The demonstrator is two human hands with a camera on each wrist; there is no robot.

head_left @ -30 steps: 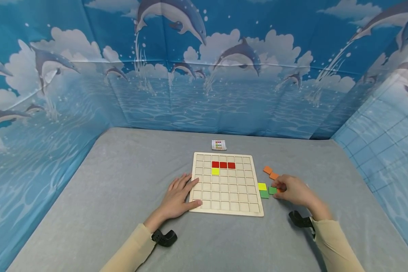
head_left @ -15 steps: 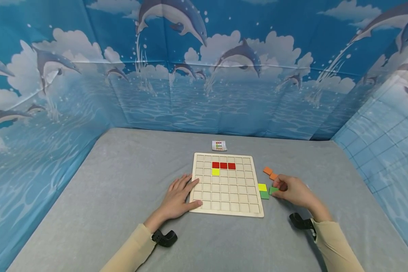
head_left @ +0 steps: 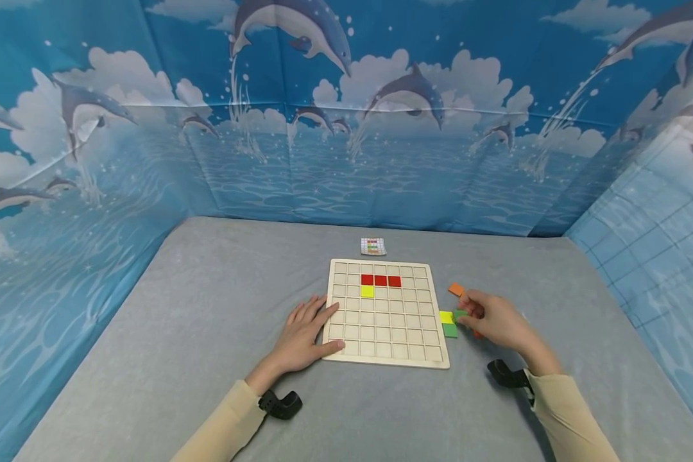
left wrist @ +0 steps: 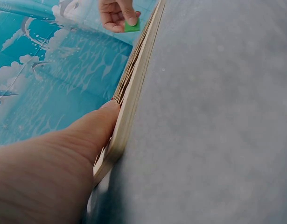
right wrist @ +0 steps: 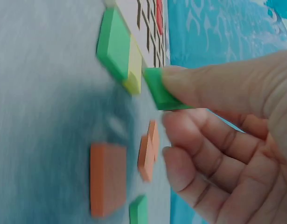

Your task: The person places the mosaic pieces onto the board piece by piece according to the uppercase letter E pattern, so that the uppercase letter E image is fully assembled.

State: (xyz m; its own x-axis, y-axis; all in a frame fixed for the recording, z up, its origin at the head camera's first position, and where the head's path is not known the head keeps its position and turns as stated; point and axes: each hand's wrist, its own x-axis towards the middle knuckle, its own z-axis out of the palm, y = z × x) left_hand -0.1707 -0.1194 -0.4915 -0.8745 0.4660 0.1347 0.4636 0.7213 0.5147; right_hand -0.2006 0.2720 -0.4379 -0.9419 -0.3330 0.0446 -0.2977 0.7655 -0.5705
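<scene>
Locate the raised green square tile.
The green square tile is at right in the head view, pinched in the right hand, near the loose yellow square tile.

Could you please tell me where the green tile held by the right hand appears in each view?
Head: the green tile is right of and below centre, pinched by the right hand.
Left wrist: the green tile is at the top, slightly left of centre.
Right wrist: the green tile is near the centre, partly covered by that hand.
Shared landmark: the wooden board.
</scene>
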